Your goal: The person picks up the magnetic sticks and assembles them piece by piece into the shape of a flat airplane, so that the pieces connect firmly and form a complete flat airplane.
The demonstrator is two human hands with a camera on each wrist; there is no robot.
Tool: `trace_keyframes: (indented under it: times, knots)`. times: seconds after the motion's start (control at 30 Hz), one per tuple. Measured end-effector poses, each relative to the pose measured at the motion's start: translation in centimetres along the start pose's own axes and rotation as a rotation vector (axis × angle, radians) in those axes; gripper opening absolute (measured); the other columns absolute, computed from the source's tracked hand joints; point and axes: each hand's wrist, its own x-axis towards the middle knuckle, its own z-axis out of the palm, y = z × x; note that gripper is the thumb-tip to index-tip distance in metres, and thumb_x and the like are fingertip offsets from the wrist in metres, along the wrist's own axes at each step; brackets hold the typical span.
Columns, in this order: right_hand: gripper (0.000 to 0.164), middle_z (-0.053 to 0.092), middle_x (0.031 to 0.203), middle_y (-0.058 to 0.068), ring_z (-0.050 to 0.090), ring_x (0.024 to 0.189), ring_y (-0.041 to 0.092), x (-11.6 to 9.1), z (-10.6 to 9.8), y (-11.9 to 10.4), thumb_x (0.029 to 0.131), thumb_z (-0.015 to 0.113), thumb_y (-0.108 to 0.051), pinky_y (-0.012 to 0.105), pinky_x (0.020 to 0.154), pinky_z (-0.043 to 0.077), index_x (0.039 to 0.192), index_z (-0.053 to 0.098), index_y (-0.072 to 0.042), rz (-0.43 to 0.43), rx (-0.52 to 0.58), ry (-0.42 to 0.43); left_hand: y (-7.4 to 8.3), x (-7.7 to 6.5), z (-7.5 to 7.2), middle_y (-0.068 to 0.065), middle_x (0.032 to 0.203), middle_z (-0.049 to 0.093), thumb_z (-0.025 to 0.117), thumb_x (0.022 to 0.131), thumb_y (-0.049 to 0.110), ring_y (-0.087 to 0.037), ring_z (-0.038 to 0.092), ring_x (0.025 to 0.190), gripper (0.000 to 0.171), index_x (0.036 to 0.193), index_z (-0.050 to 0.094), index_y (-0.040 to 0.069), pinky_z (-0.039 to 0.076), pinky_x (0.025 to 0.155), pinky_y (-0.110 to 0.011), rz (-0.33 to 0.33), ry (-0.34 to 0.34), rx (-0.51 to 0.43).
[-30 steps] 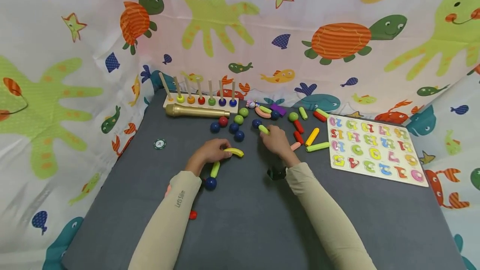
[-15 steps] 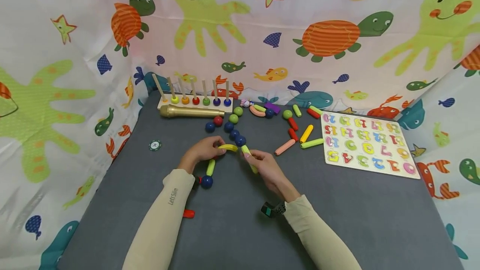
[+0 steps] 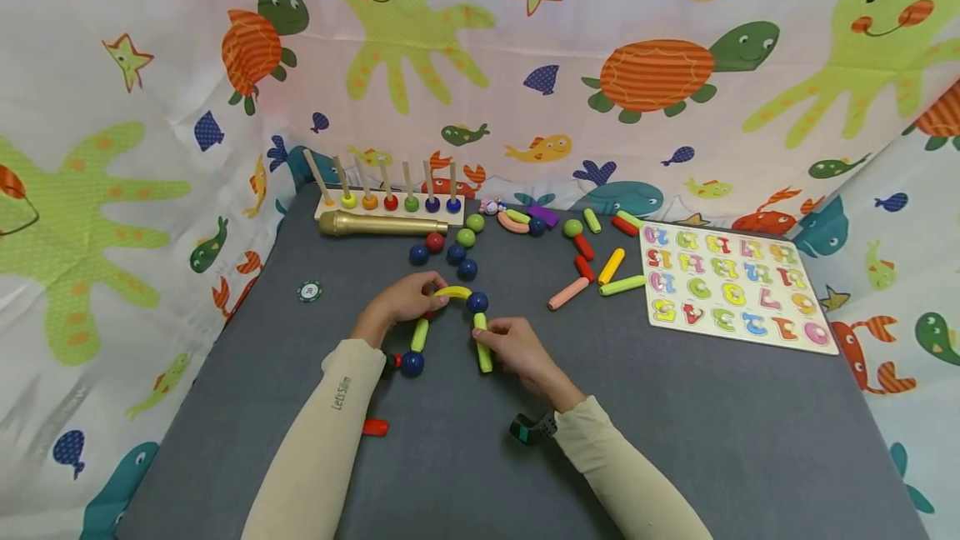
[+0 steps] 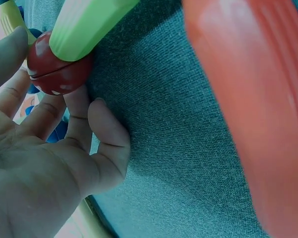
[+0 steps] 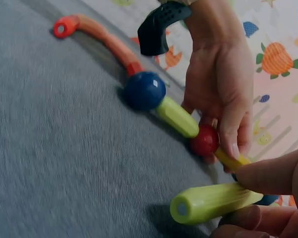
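Note:
My left hand [image 3: 408,298] grips a red ball [image 4: 59,69] where a curved yellow stick [image 3: 453,292] joins it. From that ball a light green stick [image 5: 179,117] leads to a blue ball [image 5: 145,91], then salmon-coloured curved pieces [image 5: 97,33] with a red end, all in one chain on the table. With thumb and fingers, my right hand [image 3: 517,348] pinches another light green stick [image 3: 482,348], whose far end bears a blue ball [image 3: 477,302]. That ball meets the yellow stick's free end. The left forearm hides part of the chain in the head view.
Loose blue balls [image 3: 467,269], green balls [image 3: 466,237] and coloured sticks [image 3: 568,293] lie farther back. A golden microphone-shaped object [image 3: 382,224] lies before a peg board [image 3: 420,205]. The number puzzle board [image 3: 712,294] is at right, a poker chip [image 3: 309,291] at left.
My right hand has brought the green stick with a blue ball on its end back toward me and leftward, up to the yellow stick. The left hand stays at its place.

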Motion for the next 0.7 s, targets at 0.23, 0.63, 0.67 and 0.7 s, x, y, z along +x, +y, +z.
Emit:
trace_keyframes:
  times: [0.23, 0.63, 0.67, 0.7]
  knots:
    - [0.028, 0.046, 0.061, -0.004, 0.039, 0.050, 0.012, 0.3, -0.5, 0.1, 0.103, 0.073, -0.022, 0.027, 0.050, 0.033, 0.079, 0.070, -0.008, -0.025, -0.130, -0.031, -0.1, 0.1, 0.1, -0.010, 0.102, 0.060, 0.068, 0.107, 0.021, -0.026, 0.056, 0.090, 0.018, 0.121, 0.067, 0.009, 0.044, 0.079, -0.036, -0.020, -0.005, -0.011]
    - [0.043, 0.056, 0.057, 0.002, 0.048, 0.046, 0.014, 1.2, -0.5, -0.1, 0.106, 0.068, -0.033, 0.027, 0.045, 0.037, 0.072, 0.066, -0.007, -0.025, -0.216, -0.062, 0.3, -0.1, 0.2, -0.010, 0.101, 0.060, 0.068, 0.107, 0.022, -0.026, 0.056, 0.088, 0.021, 0.123, 0.067, 0.008, 0.045, 0.077, -0.035, -0.032, 0.008, 0.011]
    - [0.044, 0.056, 0.057, 0.002, 0.048, 0.045, 0.014, 1.3, -0.5, 0.0, 0.107, 0.068, -0.034, 0.027, 0.044, 0.037, 0.072, 0.066, -0.008, -0.022, -0.219, -0.059, 0.3, -0.1, 0.2, -0.010, 0.101, 0.061, 0.067, 0.107, 0.022, -0.025, 0.057, 0.088, 0.022, 0.124, 0.067, 0.008, 0.045, 0.077, -0.035, -0.034, 0.009, 0.016]
    - [0.045, 0.056, 0.057, 0.002, 0.048, 0.044, 0.014, 1.4, -0.5, 0.0, 0.107, 0.067, -0.035, 0.027, 0.043, 0.037, 0.072, 0.066, -0.008, -0.021, -0.224, -0.056, 0.3, -0.1, 0.3, -0.011, 0.102, 0.062, 0.067, 0.108, 0.022, -0.025, 0.058, 0.088, 0.023, 0.126, 0.067, 0.008, 0.046, 0.077, -0.035, -0.035, 0.010, 0.021]
